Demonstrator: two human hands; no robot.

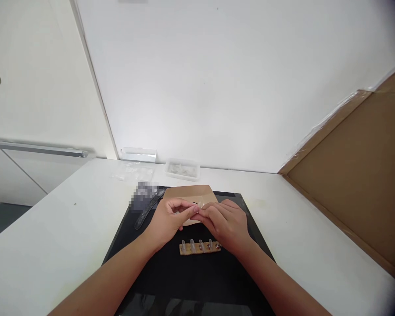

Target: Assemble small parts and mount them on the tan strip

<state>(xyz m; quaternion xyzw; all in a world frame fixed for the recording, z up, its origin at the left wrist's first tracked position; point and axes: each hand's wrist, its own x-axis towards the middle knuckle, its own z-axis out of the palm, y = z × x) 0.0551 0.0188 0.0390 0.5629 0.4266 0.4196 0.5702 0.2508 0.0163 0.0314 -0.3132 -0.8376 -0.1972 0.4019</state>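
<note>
My left hand (173, 217) and my right hand (225, 221) meet at the fingertips above a brown paper sheet (187, 192). Both are closed in a pinch around a small, whitish translucent piece (200, 204); its kind is too small to make out, and fingers cover most of it. Just below the hands, a narrow tan strip (196, 251) lies on the black mat (197, 276). Several clear, tube-like pieces stand along it, some leaning, with small shiny round bits near its right end.
A dark curved tool (148, 210) lies left of the paper, beside a blurred-out patch. Behind the mat, a clear plastic box (182, 169) holds small pale pieces, and clear plastic bags (133, 170) lie left of it. A cardboard panel (355, 175) borders the white table (303, 237) on the right.
</note>
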